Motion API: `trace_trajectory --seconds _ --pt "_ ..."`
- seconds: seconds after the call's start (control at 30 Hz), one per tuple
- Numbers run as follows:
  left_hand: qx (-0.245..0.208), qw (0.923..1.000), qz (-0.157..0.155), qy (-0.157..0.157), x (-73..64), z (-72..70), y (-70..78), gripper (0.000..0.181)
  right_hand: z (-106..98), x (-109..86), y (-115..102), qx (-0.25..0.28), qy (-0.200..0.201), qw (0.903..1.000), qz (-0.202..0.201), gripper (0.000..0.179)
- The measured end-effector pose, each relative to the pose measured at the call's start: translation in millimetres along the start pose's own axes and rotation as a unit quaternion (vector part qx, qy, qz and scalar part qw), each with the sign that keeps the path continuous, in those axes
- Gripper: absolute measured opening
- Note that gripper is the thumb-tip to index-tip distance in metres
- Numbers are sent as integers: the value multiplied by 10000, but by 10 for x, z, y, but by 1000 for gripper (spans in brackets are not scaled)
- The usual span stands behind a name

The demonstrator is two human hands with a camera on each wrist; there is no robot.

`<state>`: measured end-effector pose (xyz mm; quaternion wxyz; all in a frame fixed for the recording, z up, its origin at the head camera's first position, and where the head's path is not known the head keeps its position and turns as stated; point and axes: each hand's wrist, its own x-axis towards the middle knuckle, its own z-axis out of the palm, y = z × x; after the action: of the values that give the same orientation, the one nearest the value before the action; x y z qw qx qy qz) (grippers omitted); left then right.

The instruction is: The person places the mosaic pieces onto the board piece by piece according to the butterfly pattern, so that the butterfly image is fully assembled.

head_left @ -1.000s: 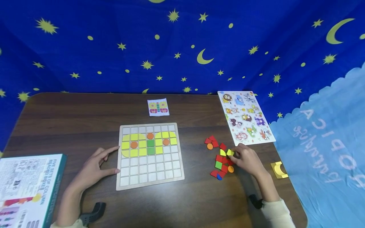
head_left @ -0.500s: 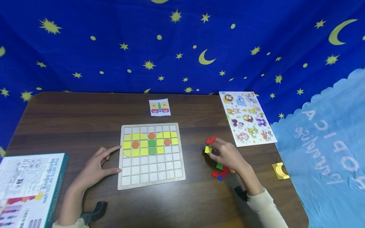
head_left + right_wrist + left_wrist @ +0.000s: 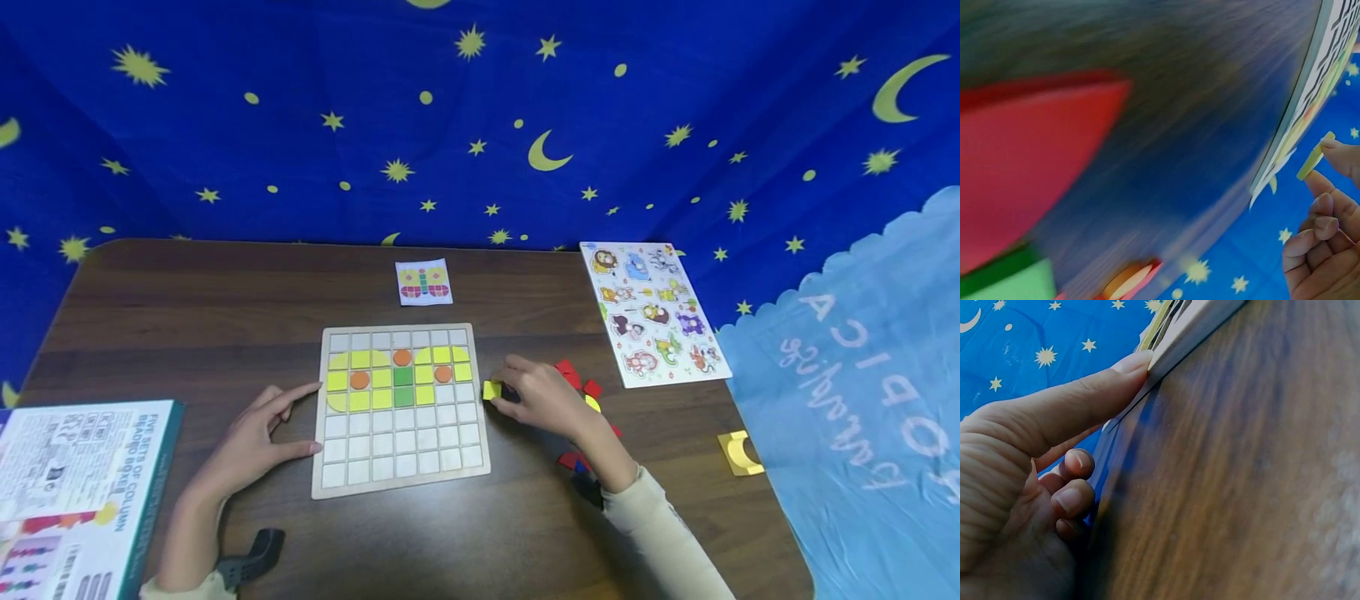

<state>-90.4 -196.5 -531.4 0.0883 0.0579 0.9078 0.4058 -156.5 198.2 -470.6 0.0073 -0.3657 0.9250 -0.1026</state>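
The light wooden grid board [image 3: 401,487] lies on the table with yellow, green and orange tiles filling part of its upper rows. At its left edge, my left hand [image 3: 251,446] touches the frame with thumb and extended index finger. The left wrist view shows that thumb [image 3: 1129,365] against the board's side and the other fingers curled. My right hand [image 3: 543,396] pinches a yellow square tile [image 3: 492,390] just right of the board. That tile [image 3: 1315,161] stands edge-on between thumb and fingertip in the right wrist view. Behind the right forearm lie red tiles [image 3: 568,372], partly hidden.
A small butterfly picture card [image 3: 423,282] lies beyond the board. An animal puzzle board [image 3: 654,312] sits at back right, with a yellow arch-cut block [image 3: 738,454] in front of it. A printed box [image 3: 82,492] occupies the left side.
My right hand has picked up the yellow square tile from the loose pile and carried it left to the board's right edge. The left hand stays at the board's left edge.
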Motion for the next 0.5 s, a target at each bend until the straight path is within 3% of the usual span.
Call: trace_trajectory --seconds 0.5 --pt "-53 9999 -113 -69 3 -8 22 83 151 428 -255 102 -624 9977 -245 31"
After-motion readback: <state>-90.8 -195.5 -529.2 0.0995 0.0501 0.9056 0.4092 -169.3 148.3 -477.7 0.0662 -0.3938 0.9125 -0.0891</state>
